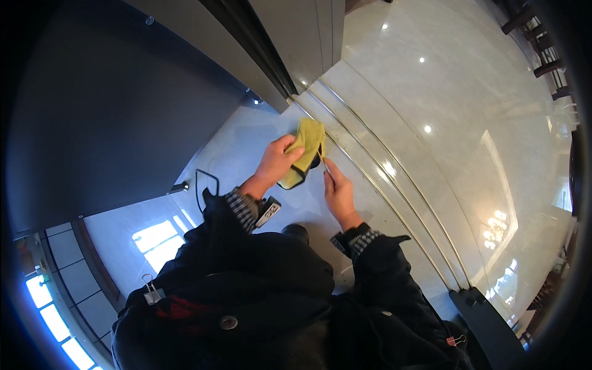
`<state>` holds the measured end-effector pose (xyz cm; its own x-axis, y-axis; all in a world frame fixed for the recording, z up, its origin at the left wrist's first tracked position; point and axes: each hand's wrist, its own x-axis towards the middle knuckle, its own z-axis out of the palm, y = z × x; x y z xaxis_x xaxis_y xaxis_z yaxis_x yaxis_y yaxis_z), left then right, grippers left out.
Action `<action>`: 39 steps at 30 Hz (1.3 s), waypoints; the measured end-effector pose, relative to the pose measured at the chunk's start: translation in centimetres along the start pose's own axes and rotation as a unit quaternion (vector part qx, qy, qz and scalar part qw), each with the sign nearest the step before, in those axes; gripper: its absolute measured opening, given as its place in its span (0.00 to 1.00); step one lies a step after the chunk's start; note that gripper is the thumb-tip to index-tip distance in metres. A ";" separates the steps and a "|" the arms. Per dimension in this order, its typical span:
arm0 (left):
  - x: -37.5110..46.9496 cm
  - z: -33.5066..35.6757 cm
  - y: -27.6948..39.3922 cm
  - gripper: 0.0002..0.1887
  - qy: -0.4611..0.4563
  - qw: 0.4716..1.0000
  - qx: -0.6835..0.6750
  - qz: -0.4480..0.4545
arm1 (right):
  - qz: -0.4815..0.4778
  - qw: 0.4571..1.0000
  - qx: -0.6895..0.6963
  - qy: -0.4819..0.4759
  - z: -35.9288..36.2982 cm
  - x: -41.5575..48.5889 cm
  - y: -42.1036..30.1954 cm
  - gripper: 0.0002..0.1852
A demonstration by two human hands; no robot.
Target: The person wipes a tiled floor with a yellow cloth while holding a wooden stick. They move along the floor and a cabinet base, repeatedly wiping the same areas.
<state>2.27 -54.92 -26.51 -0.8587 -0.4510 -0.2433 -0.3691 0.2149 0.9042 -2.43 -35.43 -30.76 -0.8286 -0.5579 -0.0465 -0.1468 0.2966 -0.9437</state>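
Observation:
A yellow cloth (305, 143) with dark edging hangs folded in my left hand (277, 159), thumb on top of it. My right hand (340, 189) pinches a thin stick-like tool (322, 159), whose far end meets the cloth's right side. What its tip looks like is hidden by the fabric. Below and beyond the hands, metal sliding-door tracks (365, 134) run across the floor in parallel lines, with small dark specks of dirt between them.
Dark door panels (300, 32) stand at the tracks' far end, and a dark post (485, 319) at the near right end. A large dark panel (115, 115) fills the left. Glossy tile floor (444, 152) reflects lights. Wooden furniture (548, 51) lines the far right.

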 end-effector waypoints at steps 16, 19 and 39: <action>0.7 0.0 -6.3 0.07 0.175 0.955 0.238 0.010 | 0.011 0.968 -0.239 -0.073 -2.4 8.0 -3.2 0.17; 1.6 1.0 -6.9 0.06 0.173 0.946 0.275 -0.005 | -0.042 0.987 -0.147 -0.052 -2.2 9.1 -3.2 0.19; -0.1 3.0 -9.2 0.08 0.200 0.898 0.393 0.008 | -0.059 0.957 -0.207 -0.193 -2.0 14.7 -2.0 0.23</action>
<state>4.69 -54.28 -35.82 -0.7276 -0.6839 0.0540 -0.6301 0.6974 0.3415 -15.34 -42.69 -28.87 -0.5442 -0.8271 -0.1405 -0.4947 0.4516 -0.7425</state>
